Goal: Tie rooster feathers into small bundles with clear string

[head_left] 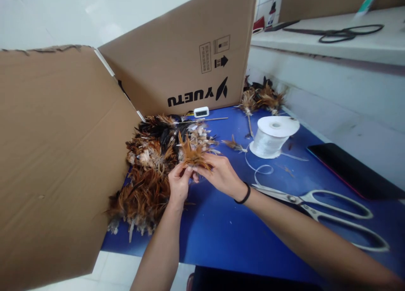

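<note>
A small bunch of orange-brown feathers [191,152] is held between my two hands over the blue table [218,227]. My left hand [181,182] pinches its lower end, fingers closed. From the right, my right hand [221,172] grips the bunch's right side, with a black band on that wrist. Behind and left of my hands lies a large pile of brown, black and cream feathers [145,185]. To the right stands a spool of white ribbon [271,139], its loose end curling toward the open scissors [294,198].
Cardboard panels [177,58] stand at the left and back. A white digital device [201,112] sits behind the pile. More feathers [262,96] lie back right, a black phone [354,168] far right. Dark scissors [338,32] rest on a white ledge [316,44].
</note>
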`<state>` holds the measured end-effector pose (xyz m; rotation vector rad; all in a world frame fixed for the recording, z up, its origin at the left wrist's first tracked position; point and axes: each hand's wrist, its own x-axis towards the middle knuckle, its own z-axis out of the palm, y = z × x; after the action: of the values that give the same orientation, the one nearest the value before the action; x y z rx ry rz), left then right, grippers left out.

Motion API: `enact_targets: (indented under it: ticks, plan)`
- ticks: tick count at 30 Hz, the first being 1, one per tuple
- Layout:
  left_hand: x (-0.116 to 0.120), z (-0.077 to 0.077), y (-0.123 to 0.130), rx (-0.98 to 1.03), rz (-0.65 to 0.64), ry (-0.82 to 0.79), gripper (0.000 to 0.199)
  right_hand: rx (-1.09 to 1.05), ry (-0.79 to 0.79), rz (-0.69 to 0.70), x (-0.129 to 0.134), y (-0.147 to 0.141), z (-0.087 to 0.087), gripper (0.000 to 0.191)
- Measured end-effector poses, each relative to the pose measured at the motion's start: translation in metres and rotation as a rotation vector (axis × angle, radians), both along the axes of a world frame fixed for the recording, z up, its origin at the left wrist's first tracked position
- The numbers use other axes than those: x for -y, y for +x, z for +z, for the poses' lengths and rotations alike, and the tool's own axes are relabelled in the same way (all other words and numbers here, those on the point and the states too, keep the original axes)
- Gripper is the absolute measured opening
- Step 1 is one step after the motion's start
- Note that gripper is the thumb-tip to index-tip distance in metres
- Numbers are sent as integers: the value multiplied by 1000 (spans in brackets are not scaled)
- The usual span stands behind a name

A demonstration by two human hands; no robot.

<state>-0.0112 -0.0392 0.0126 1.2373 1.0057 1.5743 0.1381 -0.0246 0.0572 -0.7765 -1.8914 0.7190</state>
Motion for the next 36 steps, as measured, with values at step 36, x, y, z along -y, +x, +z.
enact_targets:
  ticks: [36]
  plan:
    - [26,67,33,255,-100,-86,22,768,299,-463,67,166,-37,21]
